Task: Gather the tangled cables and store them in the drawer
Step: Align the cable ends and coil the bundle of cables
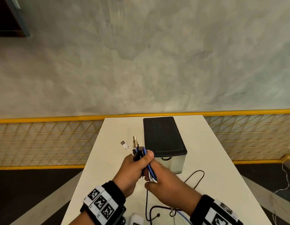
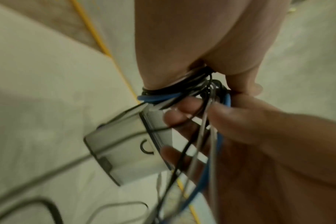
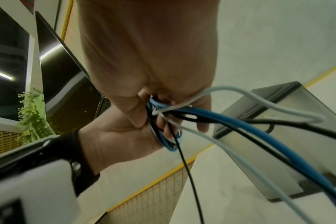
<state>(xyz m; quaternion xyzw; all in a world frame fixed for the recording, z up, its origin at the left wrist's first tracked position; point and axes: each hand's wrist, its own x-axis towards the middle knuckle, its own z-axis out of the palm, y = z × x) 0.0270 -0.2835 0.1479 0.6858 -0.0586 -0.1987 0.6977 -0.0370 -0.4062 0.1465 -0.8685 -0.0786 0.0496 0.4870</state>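
A bundle of blue, black and white cables (image 1: 142, 154) is held above the white table (image 1: 105, 176), just in front of the drawer unit (image 1: 163, 137). My left hand (image 1: 141, 159) grips the coiled upper part; a white USB plug (image 1: 123, 143) and a metal plug (image 1: 134, 141) stick out above it. My right hand (image 1: 151, 179) pinches the strands just below. The left wrist view shows the coil (image 2: 163, 94) under my left hand and the right hand's fingers (image 2: 184, 106) among the strands. Cable tails (image 3: 240, 128) trail from my right hand (image 3: 163, 109). The drawer front (image 1: 166, 158) looks closed.
Loose tails lie on the table: a black loop (image 1: 196, 174) right of my hands and more tangle (image 1: 157, 210) near the front edge beside a white adapter (image 1: 137, 220). A yellow mesh fence (image 1: 43, 140) runs behind the table. Another white cable (image 1: 285, 184) lies on the floor at right.
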